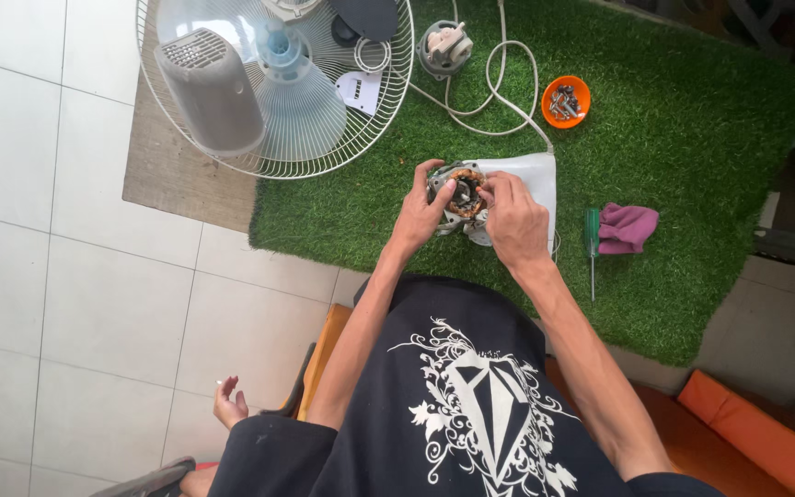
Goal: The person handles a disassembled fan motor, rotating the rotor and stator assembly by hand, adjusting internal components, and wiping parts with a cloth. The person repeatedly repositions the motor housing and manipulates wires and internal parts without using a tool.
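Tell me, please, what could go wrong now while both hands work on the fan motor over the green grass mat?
1. The left hand and right hand press on the motor; its thin copper windings might get scratched.
2. A small part dropped on the grass mat could vanish in the fibres, unlike the screws in the orange bowl.
3. The white cord loops nearby and may snag a wrist.

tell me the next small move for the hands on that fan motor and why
Probably steady the fan motor with the left hand while the right hand works its fingertips at the copper windings: both hands already pinch it over the white housing, and the green screwdriver lies untouched on the artificial grass mat.
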